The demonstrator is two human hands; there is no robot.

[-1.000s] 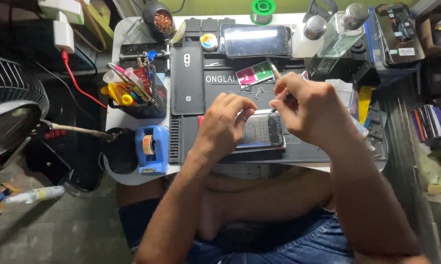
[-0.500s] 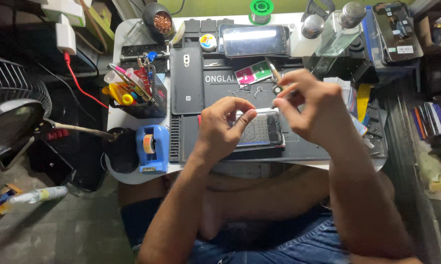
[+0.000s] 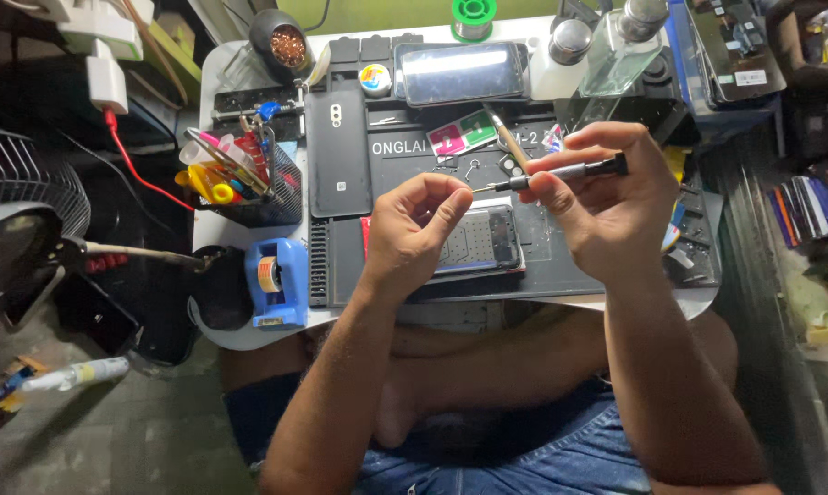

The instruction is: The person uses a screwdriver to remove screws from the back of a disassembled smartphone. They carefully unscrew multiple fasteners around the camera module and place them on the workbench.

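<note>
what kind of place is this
Most likely a small phone repair bench. An opened phone lies on a black work mat, the right hand holds a fine screwdriver to the left hand, and a solder spool stands behind.

Right hand (image 3: pixel 607 206) holds a screwdriver (image 3: pixel 561 174), left hand (image 3: pixel 414 234) pinching its tip above the opened phone (image 3: pixel 483 243).
</note>
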